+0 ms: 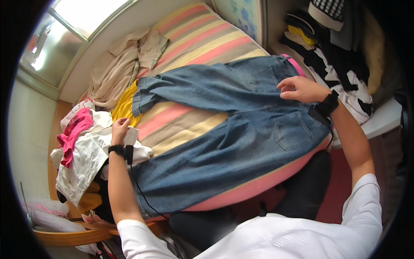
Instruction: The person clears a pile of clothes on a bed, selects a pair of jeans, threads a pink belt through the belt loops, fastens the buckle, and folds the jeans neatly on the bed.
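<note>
A pair of blue jeans [200, 142] lies spread across the striped bed sheet [171, 123], its waist at the right and its legs running left. My right hand [297, 89] is over the seat near the waist, fingers bent and parted, holding nothing. A pink strip [296, 66] shows at the waistband's far end. My left hand [120, 129] is beside the white garments [87, 155] at the left, near a yellow cloth [124, 100] that touches a trouser leg's hem. Its fingers are bent; whether they pinch any fabric cannot be told.
A beige garment [119, 64] lies crumpled by the window wall. A pink garment [76, 134] tops the heap at the left. More clothes [343, 74] fill a shelf at the right. A curved wooden bed rail [71, 238] runs at the lower left. A black cord hangs from my left wrist.
</note>
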